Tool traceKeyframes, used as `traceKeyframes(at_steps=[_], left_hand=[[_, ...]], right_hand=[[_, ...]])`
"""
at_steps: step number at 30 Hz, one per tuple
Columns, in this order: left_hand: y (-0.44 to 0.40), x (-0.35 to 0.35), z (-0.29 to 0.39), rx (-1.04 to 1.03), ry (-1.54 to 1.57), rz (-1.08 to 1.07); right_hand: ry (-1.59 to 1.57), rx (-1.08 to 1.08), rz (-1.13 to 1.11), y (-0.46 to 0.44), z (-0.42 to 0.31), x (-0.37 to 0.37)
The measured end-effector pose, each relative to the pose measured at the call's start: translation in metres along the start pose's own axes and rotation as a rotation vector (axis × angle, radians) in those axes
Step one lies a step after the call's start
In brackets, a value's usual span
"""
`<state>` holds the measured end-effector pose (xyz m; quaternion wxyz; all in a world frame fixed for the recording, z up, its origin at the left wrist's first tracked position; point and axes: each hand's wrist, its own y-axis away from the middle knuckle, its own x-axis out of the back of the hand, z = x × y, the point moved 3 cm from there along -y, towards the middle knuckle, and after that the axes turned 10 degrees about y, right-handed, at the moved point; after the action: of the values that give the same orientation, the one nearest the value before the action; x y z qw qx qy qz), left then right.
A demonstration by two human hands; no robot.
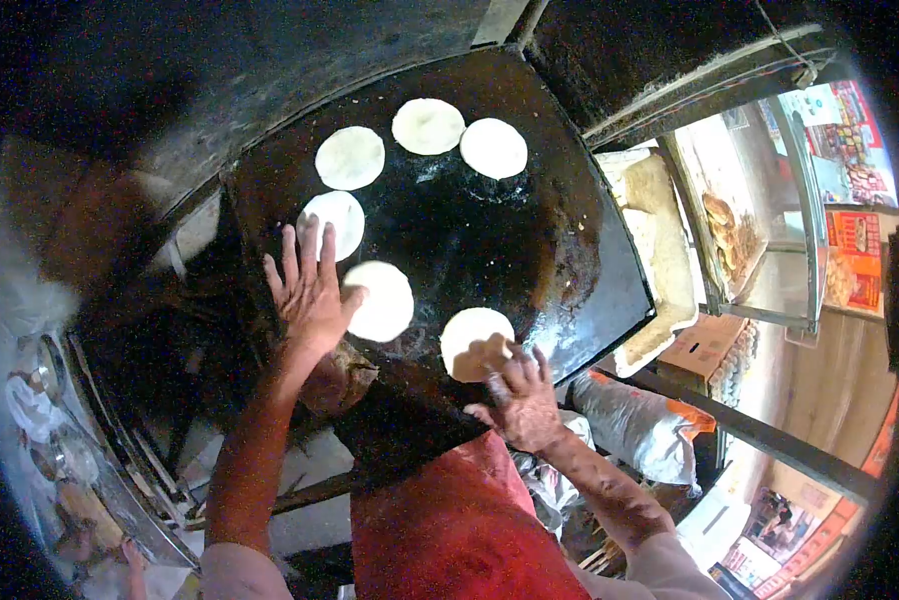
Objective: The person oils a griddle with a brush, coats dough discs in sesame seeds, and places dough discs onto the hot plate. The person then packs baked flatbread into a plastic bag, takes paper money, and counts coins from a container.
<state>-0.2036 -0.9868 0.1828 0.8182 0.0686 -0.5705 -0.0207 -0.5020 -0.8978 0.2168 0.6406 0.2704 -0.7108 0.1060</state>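
Several round, pale flatbreads lie in an arc on a dark, flat griddle (449, 235). My left hand (312, 295) is spread, its fingertips over the lower edge of one flatbread (336, 222) and its thumb beside another flatbread (381, 302). At the griddle's near edge, my right hand (522, 400) has its fingers apart over the lower right part of a flatbread (476, 338), casting a shadow on it. Farther back are three more flatbreads, one at left (350, 158), one in the middle (428, 126) and one at right (494, 148). Neither hand visibly grips anything.
A pale tray (659, 240) runs along the griddle's right side, beside a glass-sided case (739, 220) with browned food inside. White sacks (634, 425) and a cardboard box (702, 345) stand at lower right. Part of another person's hand (132, 560) shows at lower left.
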Motion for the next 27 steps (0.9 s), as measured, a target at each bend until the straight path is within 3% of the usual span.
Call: traceKeyframes(at_steps=[3,8,12,14,16,17,19,22,25,26,27], left_hand=[[-0.01,0.002,-0.01,0.039,-0.051,0.004],[0.002,0.001,-0.014,-0.014,0.031,0.042],[0.012,-0.004,-0.013,-0.062,0.058,0.023],[0.015,0.004,-0.003,-0.1,0.062,0.009],[0.02,0.0,0.002,-0.14,0.065,-0.014],[0.024,-0.006,0.002,-0.122,0.026,0.022],[0.023,-0.007,0.001,-0.08,-0.055,0.006],[0.019,-0.008,-0.001,-0.105,-0.027,0.125],[0.0,-0.012,-0.003,0.078,0.178,0.113],[-0.002,-0.013,-0.007,0.087,0.176,0.112],[-0.004,-0.015,-0.009,0.07,0.1,0.134]], right_hand=[[-0.031,0.244,-0.049,-0.02,-0.028,-0.016],[-0.013,0.439,0.063,-0.056,-0.042,-0.024],[0.187,0.205,0.345,-0.143,0.031,0.023],[0.215,0.013,0.297,-0.19,0.068,0.033],[0.385,-0.034,0.439,-0.224,0.105,0.021],[0.387,-0.028,0.435,-0.224,0.104,0.025],[0.37,-0.117,-0.003,-0.231,0.103,0.025],[0.443,0.102,0.14,-0.227,0.083,0.026],[0.318,0.042,0.208,-0.25,0.068,0.032],[0.257,0.043,0.286,-0.262,0.064,0.034],[0.369,0.019,0.219,-0.273,0.055,0.038]])
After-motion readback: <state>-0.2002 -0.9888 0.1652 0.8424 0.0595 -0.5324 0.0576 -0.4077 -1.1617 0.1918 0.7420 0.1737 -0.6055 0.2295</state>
